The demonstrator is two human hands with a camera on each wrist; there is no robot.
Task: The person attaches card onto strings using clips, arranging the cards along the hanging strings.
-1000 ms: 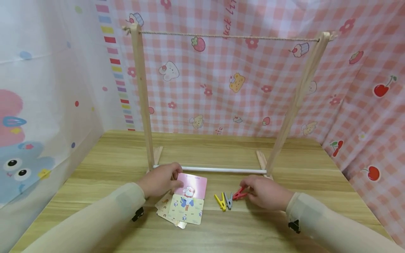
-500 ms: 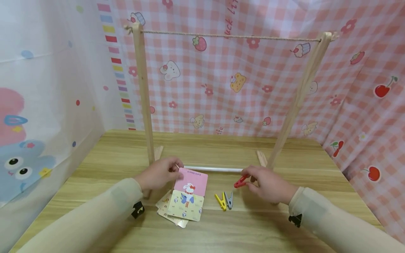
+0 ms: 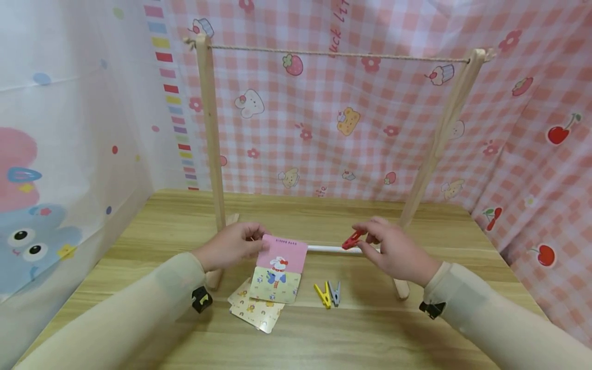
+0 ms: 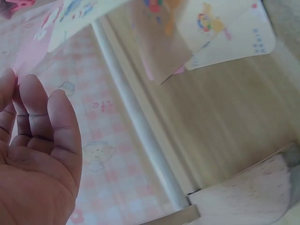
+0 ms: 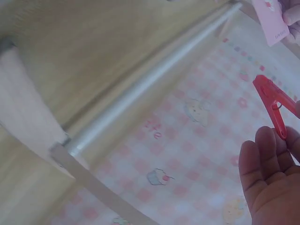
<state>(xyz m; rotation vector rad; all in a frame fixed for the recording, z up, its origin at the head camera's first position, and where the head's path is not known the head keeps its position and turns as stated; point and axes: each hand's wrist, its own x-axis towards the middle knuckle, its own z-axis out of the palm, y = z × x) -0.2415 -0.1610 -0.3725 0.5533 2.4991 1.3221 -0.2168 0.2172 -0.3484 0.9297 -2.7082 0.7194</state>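
Note:
My left hand pinches the upper left corner of a pink and yellow card printed with a white rabbit. The card is raised and tilted above other cards lying on the table. Between the thumb and fingers of my right hand is a red clothespin, held in the air; the right wrist view shows its legs spread in a V. A yellow clothespin and a grey clothespin lie side by side on the table between the two hands.
A wooden frame stands behind, with a left post, a right post and a twine line strung between their tops. A white rod joins the posts low down. A checked cloth hangs at the back.
The red clothespin has risen off the table in my right hand, away from the yellow and grey ones. My left hand has lifted the rabbit card upward, uncovering more of the cards below.

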